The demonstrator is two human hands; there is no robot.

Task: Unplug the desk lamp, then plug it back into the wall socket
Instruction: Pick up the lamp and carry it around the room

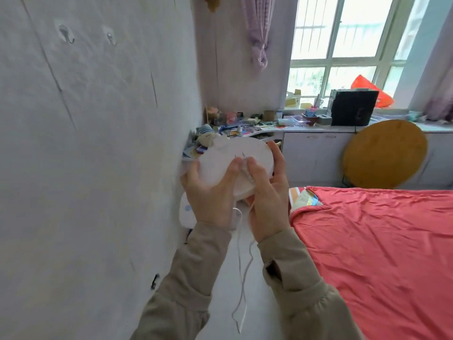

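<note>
Both hands hold a white round lamp (235,160) against the wall: left hand (210,192) clasps its near rim, right hand (267,192) pinches what seems a plug (246,163). It looks light, hard and smooth; grip the plug body, not the thin, floppy cord (241,278). The bed (380,241) crowds the right.

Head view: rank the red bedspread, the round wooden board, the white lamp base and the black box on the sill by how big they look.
1. Red bedspread, by far.
2. Round wooden board.
3. White lamp base, though it is nearest the camera, so its rank is unsure.
4. Black box.
</note>
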